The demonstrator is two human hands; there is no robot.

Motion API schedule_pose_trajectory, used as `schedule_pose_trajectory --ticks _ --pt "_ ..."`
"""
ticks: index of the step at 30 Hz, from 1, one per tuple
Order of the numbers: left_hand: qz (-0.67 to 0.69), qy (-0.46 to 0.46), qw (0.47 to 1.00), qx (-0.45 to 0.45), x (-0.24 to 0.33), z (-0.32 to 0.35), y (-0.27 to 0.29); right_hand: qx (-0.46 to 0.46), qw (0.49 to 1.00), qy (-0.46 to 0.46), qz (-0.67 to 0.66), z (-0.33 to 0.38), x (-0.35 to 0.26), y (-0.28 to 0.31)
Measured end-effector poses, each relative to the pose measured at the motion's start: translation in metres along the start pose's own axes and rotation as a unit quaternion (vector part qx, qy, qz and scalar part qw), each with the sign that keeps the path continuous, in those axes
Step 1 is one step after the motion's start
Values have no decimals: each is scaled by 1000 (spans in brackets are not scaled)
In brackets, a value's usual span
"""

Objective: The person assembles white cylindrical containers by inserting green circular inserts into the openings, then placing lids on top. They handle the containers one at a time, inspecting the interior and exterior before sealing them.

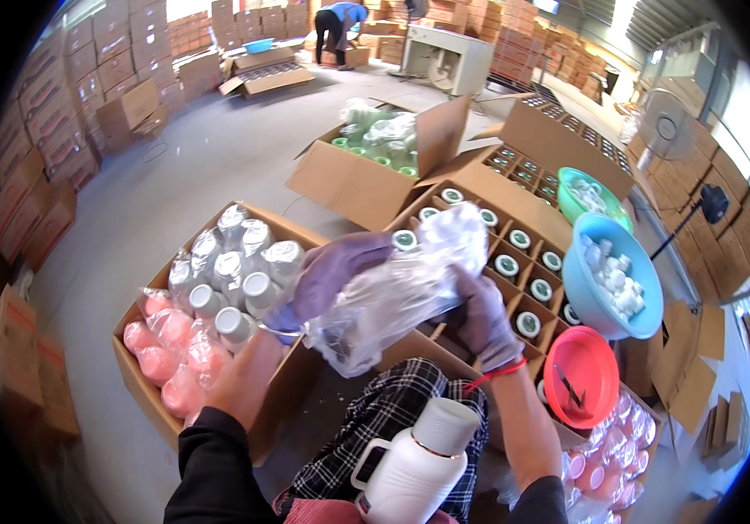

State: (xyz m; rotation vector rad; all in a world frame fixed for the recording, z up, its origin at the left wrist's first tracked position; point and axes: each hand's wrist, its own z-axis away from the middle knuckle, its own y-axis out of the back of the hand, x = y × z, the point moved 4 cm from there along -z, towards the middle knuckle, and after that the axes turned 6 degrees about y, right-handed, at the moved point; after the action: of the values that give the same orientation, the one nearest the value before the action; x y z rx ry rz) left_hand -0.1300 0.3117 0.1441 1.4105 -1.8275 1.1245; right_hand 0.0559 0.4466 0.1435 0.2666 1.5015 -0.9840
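Note:
Both my hands wear greyish-purple gloves and hold up a crumpled clear plastic bag [392,293] between them. My left hand [335,272] is closed on its upper left side; my right hand [482,319] grips its right side. Whatever may be inside the bag is blurred. A white thermos jug [417,463] with a handle and pale grey lid stands upright at my lap. Beneath the bag lies a divided carton [471,225] of bottles with white-and-green caps. Left of my left hand, an open carton [152,403] holds bagged pink bottles [181,393] and grey-lidded clear ones [229,271].
A blue basin [580,262] of small white parts, a green basin [567,196] and a red basin [591,393] with scissors [571,391] stand at right. Behind is a carton [344,188] of green-rimmed containers. Stacked boxes line the walls; a person [337,31] bends far off.

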Motion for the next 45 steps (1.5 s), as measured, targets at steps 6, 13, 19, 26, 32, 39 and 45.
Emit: schedule_pose_trajectory --ticks 6,13,19,26,32,39,45 --pt "-369 88 925 -5 -21 16 -66 -83 957 30 -276 -9 -28 124" --pt "-132 211 961 120 -122 17 -100 20 703 374 605 77 14 88" --pt "-118 205 942 238 -109 104 -87 258 786 316 464 148 88 163" --pt "-157 272 943 107 -76 176 -125 47 751 456 475 258 89 98" --pt "-55 403 910 80 -62 285 -140 -127 735 322 583 350 147 95" --pt "-77 445 887 102 -16 234 -110 -270 668 222 657 376 157 97" --pt "-493 359 785 -106 -73 190 -140 -251 626 269 688 380 173 102"
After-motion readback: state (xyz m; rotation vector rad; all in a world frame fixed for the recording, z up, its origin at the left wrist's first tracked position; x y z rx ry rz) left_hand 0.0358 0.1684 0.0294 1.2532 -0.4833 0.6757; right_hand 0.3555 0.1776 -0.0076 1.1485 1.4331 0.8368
